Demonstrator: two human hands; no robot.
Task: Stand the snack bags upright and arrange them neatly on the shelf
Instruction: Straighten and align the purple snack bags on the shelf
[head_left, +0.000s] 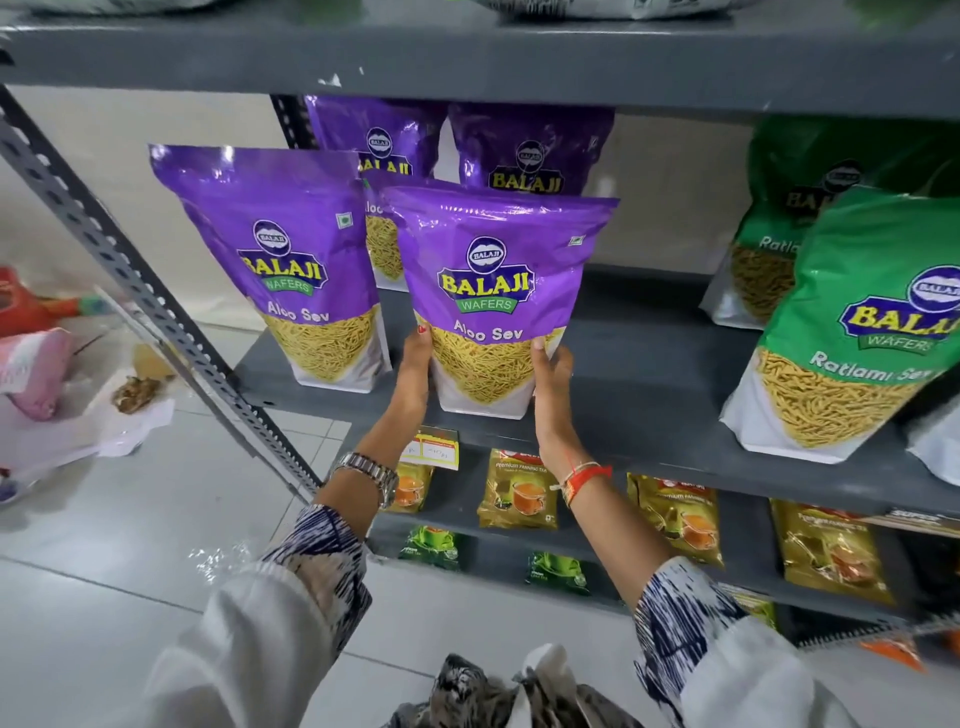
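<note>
A purple Aloo Sev bag (493, 280) stands upright at the front of the grey shelf (649, 395). My left hand (413, 371) presses its lower left side and my right hand (551, 387) its lower right side. Another purple Aloo Sev bag (280, 260) stands upright to its left. Behind them stand a partly hidden purple bag (382, 244) and two more purple bags (379, 135) (530, 150) at the back. A green Ratlami Sev bag (857, 332) leans at the front right, with a second green bag (795, 208) behind it.
The shelf above (467, 62) hangs low over the bag tops. Gold tea packets (519, 491) and green packets (556, 571) fill the lower shelves. A price tag (431, 451) sits on the shelf edge. A slotted upright (130, 291) runs diagonally left. Pink and red bundles (36, 364) lie on the floor.
</note>
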